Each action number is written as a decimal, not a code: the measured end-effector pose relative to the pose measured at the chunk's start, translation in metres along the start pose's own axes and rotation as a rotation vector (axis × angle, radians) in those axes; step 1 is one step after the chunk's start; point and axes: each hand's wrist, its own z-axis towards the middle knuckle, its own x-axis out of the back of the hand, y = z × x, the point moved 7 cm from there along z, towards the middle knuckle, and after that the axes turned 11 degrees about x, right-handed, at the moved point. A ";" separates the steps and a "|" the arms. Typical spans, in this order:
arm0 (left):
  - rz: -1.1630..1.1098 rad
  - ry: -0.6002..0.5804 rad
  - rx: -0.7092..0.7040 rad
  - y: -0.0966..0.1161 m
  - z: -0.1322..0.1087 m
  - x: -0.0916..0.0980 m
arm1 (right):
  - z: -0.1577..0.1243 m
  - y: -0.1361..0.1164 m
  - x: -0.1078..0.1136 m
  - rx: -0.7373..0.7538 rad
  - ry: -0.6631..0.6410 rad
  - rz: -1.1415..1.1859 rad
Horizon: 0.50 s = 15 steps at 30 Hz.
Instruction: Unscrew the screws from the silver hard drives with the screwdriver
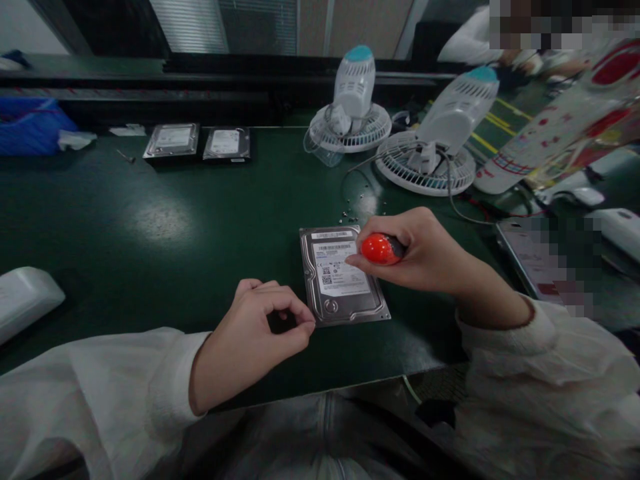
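Observation:
A hard drive lies flat on the green table, its white label facing up. My right hand is wrapped round a screwdriver with a red and black handle, over the drive's right edge. The handle's red end points toward me; the shaft and tip are hidden beneath my hand. My left hand is closed, thumb and forefinger pinched together at the drive's near left corner. Just past the drive's far edge, several small loose screws are scattered.
Two more hard drives lie toward the back left, near a blue bin. Two white fans stand at the back right, cables trailing. A phone is at right, a white device at left. Another person's arm shows far right.

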 end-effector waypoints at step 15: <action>0.024 -0.031 0.021 0.000 0.001 -0.001 | -0.001 0.002 0.000 -0.029 -0.004 0.015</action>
